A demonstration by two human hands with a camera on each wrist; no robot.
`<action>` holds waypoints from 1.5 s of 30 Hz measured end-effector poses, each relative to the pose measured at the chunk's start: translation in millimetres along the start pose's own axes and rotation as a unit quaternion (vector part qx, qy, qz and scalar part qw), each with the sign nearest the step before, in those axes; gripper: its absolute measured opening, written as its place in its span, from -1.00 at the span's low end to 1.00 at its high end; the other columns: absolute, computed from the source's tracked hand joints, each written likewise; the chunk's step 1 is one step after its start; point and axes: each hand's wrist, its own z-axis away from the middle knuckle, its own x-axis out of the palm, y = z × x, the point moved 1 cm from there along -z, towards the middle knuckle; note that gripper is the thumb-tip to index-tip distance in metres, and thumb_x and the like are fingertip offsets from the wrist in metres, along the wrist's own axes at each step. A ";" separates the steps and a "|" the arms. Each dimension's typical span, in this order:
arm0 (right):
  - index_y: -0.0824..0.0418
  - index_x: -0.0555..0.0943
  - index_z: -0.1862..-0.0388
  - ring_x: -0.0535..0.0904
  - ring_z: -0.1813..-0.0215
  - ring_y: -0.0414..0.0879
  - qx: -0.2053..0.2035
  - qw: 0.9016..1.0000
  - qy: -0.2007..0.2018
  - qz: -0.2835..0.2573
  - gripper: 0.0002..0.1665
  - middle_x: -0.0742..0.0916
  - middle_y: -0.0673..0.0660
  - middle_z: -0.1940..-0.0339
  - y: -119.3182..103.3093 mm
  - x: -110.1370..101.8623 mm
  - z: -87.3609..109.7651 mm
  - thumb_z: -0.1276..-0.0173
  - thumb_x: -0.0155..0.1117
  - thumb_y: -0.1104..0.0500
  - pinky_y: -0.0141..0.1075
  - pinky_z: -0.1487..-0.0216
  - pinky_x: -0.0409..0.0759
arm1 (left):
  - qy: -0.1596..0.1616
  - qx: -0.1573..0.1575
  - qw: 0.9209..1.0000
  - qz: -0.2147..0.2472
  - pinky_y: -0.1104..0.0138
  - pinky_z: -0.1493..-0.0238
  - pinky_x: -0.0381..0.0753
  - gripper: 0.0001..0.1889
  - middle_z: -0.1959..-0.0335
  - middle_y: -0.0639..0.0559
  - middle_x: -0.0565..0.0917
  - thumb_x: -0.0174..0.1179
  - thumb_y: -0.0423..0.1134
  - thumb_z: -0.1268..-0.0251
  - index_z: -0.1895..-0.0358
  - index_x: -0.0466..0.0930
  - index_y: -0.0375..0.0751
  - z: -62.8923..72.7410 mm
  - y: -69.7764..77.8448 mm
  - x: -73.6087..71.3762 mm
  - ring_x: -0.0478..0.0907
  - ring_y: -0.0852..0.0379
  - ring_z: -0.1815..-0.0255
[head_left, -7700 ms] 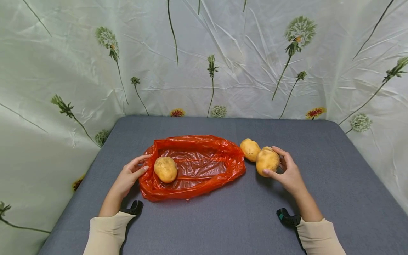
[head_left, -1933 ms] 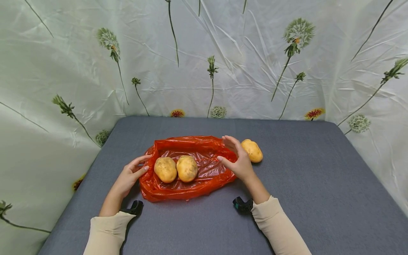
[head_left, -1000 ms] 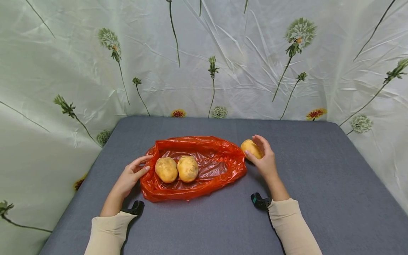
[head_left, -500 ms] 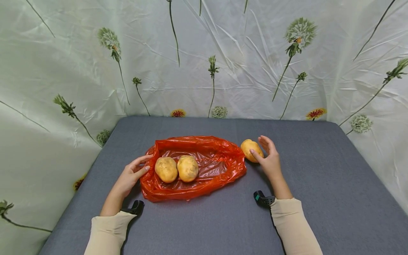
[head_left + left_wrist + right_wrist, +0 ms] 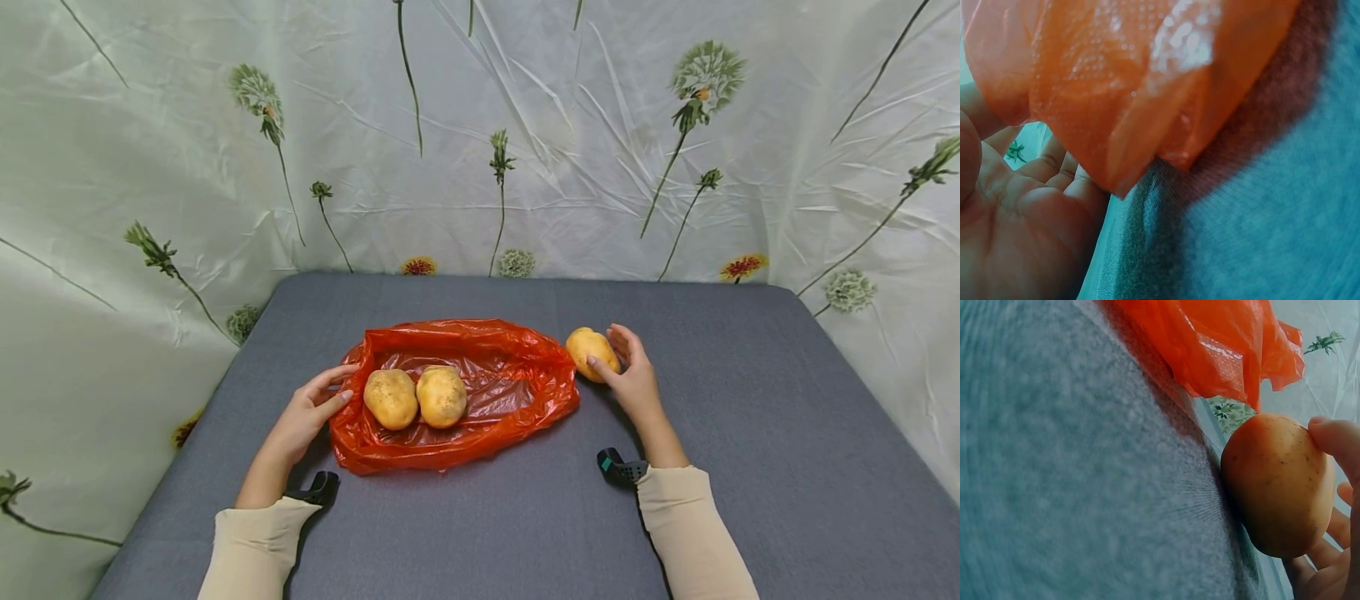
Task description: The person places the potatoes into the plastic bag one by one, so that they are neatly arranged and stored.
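A red plastic bag [image 5: 450, 454] lies spread on the table with its mouth facing up. Inside it, side by side, sit two potatoes, a left one [image 5: 391, 400] and a right one [image 5: 441, 397]. My left hand [image 5: 303, 417] touches the bag's left rim with its fingertips and thumb; in the left wrist view the bag [image 5: 1104, 94] hides those tips. A third potato [image 5: 587, 350] lies just off the bag's right end. My right hand [image 5: 636, 379] holds it, thumb on the near side and fingers round the far side, as the right wrist view shows on the potato [image 5: 1275, 487].
The table [image 5: 465, 533] has a grey cloth cover. Behind and beside it hangs a pale curtain [image 5: 450, 200] printed with flowers. A black wrist device sits under each sleeve, one at the left [image 5: 318, 490] and one at the right [image 5: 618, 468].
Earlier, my right hand brought one potato into the bag beside the first. It then went back right to the third potato, and its fingers have now come in against it. My left hand stays put.
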 end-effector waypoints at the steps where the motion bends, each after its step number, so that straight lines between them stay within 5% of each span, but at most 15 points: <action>1: 0.53 0.22 -0.18 0.28 -0.20 0.26 0.008 1.000 -0.005 -0.003 -0.31 0.40 0.50 -0.11 0.8 -0.2 -0.1 -0.08 0.28 0.44 0.02 -0.17 0.18 | 0.000 0.000 1.000 0.000 0.39 0.34 0.52 -0.60 0.09 -0.10 0.40 -0.02 -0.42 -0.31 -0.17 0.24 -0.49 -0.1 -0.2 -0.1 0.49 0.20 0.27; 8: 0.44 0.22 -0.23 0.27 -0.22 0.20 0.058 0.997 -0.051 0.000 -0.29 0.36 0.40 -0.20 23.3 -2.0 -2.6 -0.13 0.29 0.34 0.00 -0.17 0.20 | 0.000 0.000 1.000 0.000 0.39 0.35 0.52 -0.60 0.09 -0.09 0.40 -0.02 -0.41 -0.31 -0.18 0.23 -0.49 -0.5 -0.4 0.2 0.48 0.19 0.29; 17: 0.30 0.27 -0.24 0.36 -0.14 0.16 0.064 0.996 -0.060 0.021 -0.28 0.43 0.37 -0.14 37.8 -2.3 -2.1 -0.11 0.33 0.21 0.00 -0.05 0.32 | -0.002 0.008 1.000 0.003 0.41 0.33 0.51 -0.61 0.09 -0.13 0.40 -0.03 -0.43 -0.31 -0.17 0.23 -0.51 -0.1 -1.0 0.5 0.49 0.21 0.26; 26: 0.41 0.30 -0.19 0.38 -0.12 0.19 0.057 0.998 -0.034 0.018 -0.31 0.43 0.35 -0.15 14.7 -2.4 0.6 -0.09 0.33 0.32 -0.31 0.03 0.37 | -0.004 0.002 1.000 0.010 0.41 0.33 0.52 -0.61 0.09 -0.13 0.39 -0.03 -0.42 -0.32 -0.17 0.22 -0.50 0.2 -0.8 0.2 0.49 0.22 0.26; 33: 0.45 0.29 -0.18 0.37 -0.12 0.18 0.052 0.999 -0.006 0.015 -0.32 0.42 0.36 -0.14 -0.1 -1.7 2.7 -0.08 0.32 0.35 -0.08 -0.03 0.34 | -0.005 0.003 1.000 0.006 0.41 0.33 0.52 -0.61 0.08 -0.16 0.38 -0.03 -0.41 -0.32 -0.17 0.23 -0.50 -0.4 -1.2 -0.3 0.49 0.21 0.26; 45: 0.44 0.32 -0.16 0.38 -0.13 0.17 0.014 0.999 0.028 0.013 -0.33 0.44 0.34 -0.13 -6.8 -1.0 2.9 -0.05 0.33 0.37 -0.34 0.03 0.38 | -0.001 -0.003 1.000 0.002 0.41 0.33 0.52 -0.61 0.08 -0.15 0.38 -0.03 -0.40 -0.32 -0.17 0.24 -0.49 0.0 -1.6 -0.7 0.48 0.21 0.26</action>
